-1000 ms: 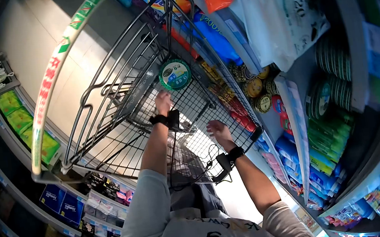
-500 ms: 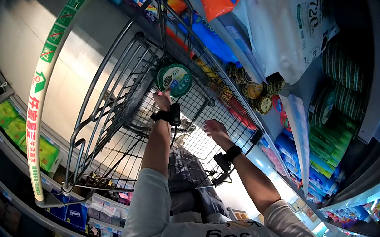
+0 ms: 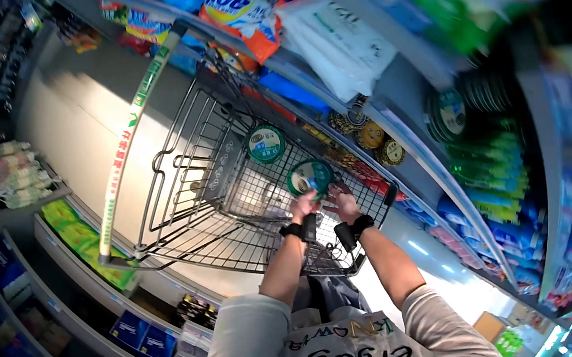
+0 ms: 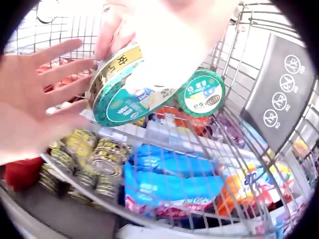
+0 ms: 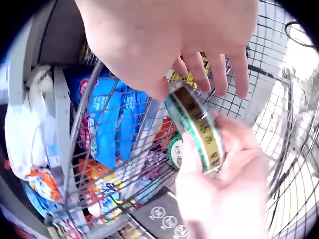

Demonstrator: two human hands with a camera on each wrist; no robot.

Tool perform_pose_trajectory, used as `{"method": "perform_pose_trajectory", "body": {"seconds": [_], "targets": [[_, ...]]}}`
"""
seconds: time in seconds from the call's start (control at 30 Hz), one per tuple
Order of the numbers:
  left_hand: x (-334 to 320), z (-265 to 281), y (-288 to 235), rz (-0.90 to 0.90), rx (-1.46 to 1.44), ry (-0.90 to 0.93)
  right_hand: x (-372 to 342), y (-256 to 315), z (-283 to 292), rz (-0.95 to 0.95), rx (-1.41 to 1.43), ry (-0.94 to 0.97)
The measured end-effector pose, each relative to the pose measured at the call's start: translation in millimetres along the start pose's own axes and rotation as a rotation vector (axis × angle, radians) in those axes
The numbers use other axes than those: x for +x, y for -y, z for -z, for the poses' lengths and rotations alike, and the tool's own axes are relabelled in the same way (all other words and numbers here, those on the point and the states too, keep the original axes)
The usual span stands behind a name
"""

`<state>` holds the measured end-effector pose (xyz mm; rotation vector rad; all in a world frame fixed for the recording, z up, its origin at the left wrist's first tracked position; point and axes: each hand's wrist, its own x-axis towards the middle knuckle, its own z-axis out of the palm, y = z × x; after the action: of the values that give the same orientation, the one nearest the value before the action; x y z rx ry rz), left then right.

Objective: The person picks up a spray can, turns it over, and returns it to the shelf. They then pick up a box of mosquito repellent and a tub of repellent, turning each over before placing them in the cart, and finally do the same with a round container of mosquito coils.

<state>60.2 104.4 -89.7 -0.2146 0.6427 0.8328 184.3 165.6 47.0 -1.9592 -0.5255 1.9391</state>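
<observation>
My left hand (image 3: pixel 304 208) grips a round green mosquito coil tin (image 3: pixel 311 175) above the shopping cart. In the right wrist view, the thumb and fingers of the left hand (image 5: pixel 224 191) clasp the edge of this tin (image 5: pixel 203 132), whose gold side band shows. My right hand (image 3: pixel 345 204) is beside it with fingers spread, the fingertips close to the tin's rim in the left wrist view. A second green mosquito coil tin (image 3: pixel 265 144) is farther along inside the cart, its labelled face showing a spiral (image 4: pixel 202 93).
The wire cart (image 3: pixel 190 220) surrounds both hands; its white handle bar (image 3: pixel 124 142) curves along the left. Shelves on the right hold detergent bags (image 3: pixel 234 1), white plastic packs (image 3: pixel 341 45) and stacked green tins (image 3: pixel 451 113). Green packs (image 3: pixel 80 234) line the left shelf.
My left hand has moved back toward my right hand, bringing the tin with it. Two tins now show where one showed before. The head view has swung, shifting the cart and shelves.
</observation>
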Motion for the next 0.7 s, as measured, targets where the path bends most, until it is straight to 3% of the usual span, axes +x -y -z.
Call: {"method": "perform_pose_trajectory", "body": {"seconds": [0.03, 0.1, 0.13, 0.17, 0.2, 0.27, 0.33, 0.4, 0.5, 0.6, 0.7], "targets": [[-27, -56, 5, 0.024, 0.064, -0.430, -13, -3, 3, 0.044, 0.089, -0.001], [-67, -101, 21, -0.107, 0.122, -0.426, -21, -27, 21, 0.159, 0.254, 0.006], [-81, -113, 35, -0.170, 0.118, -0.441, -35, -27, 29, 0.068, 0.213, -0.014], [-85, -105, 49, -0.243, 0.194, -0.347, -51, -31, 35, 0.134, 0.296, 0.041], [-101, -127, 56, -0.202, 0.274, -0.556, -70, -38, 41, 0.197, 0.380, 0.093], [-123, -134, 76, -0.253, 0.198, -0.610, -101, -43, 58, 0.232, 0.458, 0.146], [-152, -141, 80, -0.260, 0.171, -0.392, -130, -47, 79, 0.269, 0.482, 0.219], [-184, -173, 82, -0.268, 0.031, -0.332, -156, -49, 99, 0.320, 0.468, 0.327], [-201, -198, 86, -0.226, 0.089, -0.122, -180, -52, 116, 0.404, 0.451, 0.404], [-205, -208, 103, -0.317, 0.242, -0.083, -194, -57, 126, 0.499, 0.587, 0.383], [-211, -224, 118, -0.349, 0.211, -0.026, -222, -64, 140, 0.458, 0.666, 0.509]]}}
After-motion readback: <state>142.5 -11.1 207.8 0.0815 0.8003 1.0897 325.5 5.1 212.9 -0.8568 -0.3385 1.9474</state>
